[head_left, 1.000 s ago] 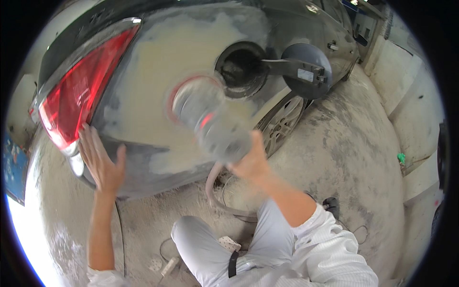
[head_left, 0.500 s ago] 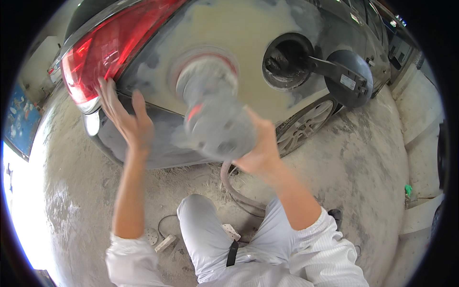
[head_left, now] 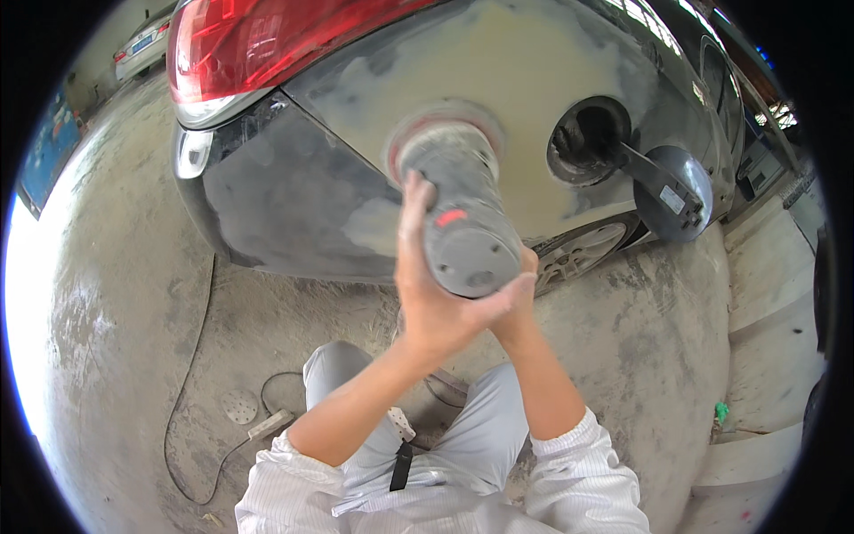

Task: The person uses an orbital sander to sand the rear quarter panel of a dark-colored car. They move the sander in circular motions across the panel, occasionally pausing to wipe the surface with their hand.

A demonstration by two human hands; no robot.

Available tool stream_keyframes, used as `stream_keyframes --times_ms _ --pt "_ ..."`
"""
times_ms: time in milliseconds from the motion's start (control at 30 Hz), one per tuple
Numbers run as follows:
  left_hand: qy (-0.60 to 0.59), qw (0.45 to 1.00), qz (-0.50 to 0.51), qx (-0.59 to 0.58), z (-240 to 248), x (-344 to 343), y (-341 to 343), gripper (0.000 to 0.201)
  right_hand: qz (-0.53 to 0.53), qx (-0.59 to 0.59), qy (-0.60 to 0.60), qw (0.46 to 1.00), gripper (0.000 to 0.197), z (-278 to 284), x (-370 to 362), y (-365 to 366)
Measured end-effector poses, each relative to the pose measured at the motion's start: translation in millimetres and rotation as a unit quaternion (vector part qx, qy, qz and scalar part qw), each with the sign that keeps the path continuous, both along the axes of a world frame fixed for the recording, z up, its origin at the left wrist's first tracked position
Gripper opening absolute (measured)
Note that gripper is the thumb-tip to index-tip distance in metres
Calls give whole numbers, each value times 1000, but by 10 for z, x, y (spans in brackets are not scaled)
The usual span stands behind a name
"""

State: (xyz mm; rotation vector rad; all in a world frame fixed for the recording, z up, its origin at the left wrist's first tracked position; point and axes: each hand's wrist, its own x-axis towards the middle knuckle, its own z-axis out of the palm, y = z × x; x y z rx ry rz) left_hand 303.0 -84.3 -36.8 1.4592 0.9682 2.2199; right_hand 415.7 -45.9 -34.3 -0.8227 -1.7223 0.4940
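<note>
A grey, dusty orbital sander (head_left: 471, 236) is pressed with its round pad against the car's rear side panel (head_left: 498, 53), which is coated with yellowish filler. My left hand (head_left: 436, 307) wraps the sander's body from the left and below, thumb up along its side. Gripping it from the right is my right hand (head_left: 518, 307), partly hidden behind the body and my left hand. Right of the pad is the fuel filler opening (head_left: 587, 138), its round flap (head_left: 673, 193) swung out. The red tail light (head_left: 258, 49) sits upper left, above the grey bumper (head_left: 294, 191).
A power strip (head_left: 270, 425), a perforated sanding disc (head_left: 240, 407) and a thin cable (head_left: 197, 356) lie on the dusty concrete floor. The car's wheel (head_left: 583, 254) is low on the right. A white car (head_left: 142, 46) stands far left. Pale panels (head_left: 774, 285) line the right side.
My left hand has left the tail light and bumper edge and taken hold of the sander. In the picture, the car and sander now appear farther right.
</note>
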Motion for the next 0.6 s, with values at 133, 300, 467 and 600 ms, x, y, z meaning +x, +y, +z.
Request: stream_keyframes --times_ms 133,300,467,600 --pt "-91 996 -1 -6 -154 -237 13 136 -27 40 -129 990 44 81 -201 -41" --pt "-33 999 41 10 -480 66 -24 135 -53 -10 -85 995 56 -296 53 -130" --pt "67 993 97 12 -504 52 -37 136 -44 -16 -76 996 66 -386 154 -158" --pt "34 993 101 43 -301 -276 41 137 -9 40 -94 995 60 -2 -135 -133"
